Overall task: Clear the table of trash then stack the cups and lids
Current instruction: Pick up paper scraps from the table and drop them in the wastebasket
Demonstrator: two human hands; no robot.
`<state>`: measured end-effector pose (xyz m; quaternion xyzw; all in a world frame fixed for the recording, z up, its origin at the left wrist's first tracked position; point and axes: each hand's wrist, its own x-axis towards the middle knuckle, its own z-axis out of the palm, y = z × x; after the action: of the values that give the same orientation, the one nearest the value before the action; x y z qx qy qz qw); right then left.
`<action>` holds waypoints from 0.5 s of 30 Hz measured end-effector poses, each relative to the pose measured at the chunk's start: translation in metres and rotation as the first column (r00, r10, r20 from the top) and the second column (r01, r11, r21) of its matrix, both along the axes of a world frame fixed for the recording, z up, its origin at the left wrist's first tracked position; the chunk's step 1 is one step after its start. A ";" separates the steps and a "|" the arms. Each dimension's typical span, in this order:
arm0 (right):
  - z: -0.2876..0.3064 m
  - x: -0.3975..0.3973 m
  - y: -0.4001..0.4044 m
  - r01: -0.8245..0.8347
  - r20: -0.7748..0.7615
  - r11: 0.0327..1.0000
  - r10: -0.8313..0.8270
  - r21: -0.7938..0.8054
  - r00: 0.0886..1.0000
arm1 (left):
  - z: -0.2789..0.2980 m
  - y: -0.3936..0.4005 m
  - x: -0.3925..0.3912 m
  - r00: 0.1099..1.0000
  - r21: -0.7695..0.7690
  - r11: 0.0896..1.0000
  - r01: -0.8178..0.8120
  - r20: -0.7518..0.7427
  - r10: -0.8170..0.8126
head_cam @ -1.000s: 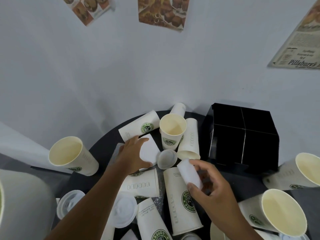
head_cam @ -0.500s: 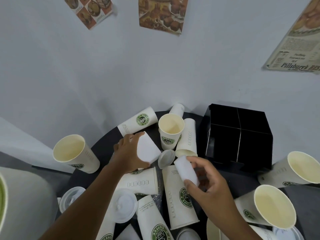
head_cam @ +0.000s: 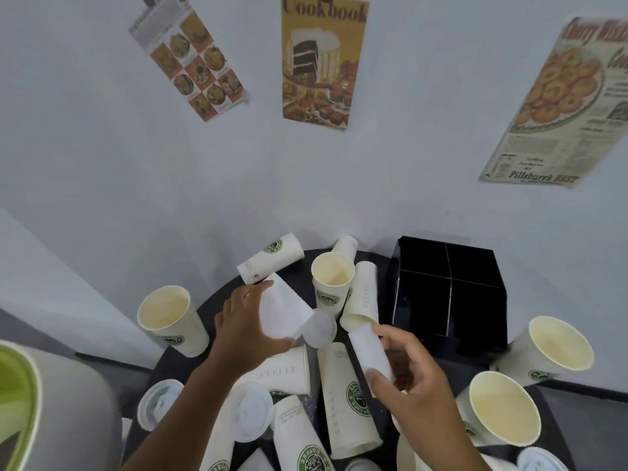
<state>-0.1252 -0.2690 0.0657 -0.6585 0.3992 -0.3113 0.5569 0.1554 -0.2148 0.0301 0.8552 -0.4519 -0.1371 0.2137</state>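
My left hand [head_cam: 245, 329] grips a white paper sheet [head_cam: 283, 309]; my right hand [head_cam: 413, 379] pinches a folded paper slip [head_cam: 368, 353], both above tipped cups [head_cam: 348, 399] on the dark worktop [head_cam: 176, 360].

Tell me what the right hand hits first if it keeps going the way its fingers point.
Probably the lying cup just past the white paper the right hand pinches, though depth is unclear.
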 end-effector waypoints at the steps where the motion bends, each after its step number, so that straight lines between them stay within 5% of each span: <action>1: 0.002 -0.002 0.001 0.002 -0.004 1.000 -0.002 0.000 1.000 | 0.003 0.003 -0.003 1.000 -0.015 1.000 -0.004 -0.006 0.004; 15: 0.063 -0.054 0.007 0.064 0.062 0.992 -0.057 -0.104 0.996 | 0.079 0.044 -0.084 0.982 -0.351 0.935 0.049 -0.152 -0.108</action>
<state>-0.1788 -0.2622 0.1289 -0.6652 0.3853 -0.3682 0.5229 0.0712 -0.1711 0.1089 0.7707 -0.4830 -0.1361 0.3927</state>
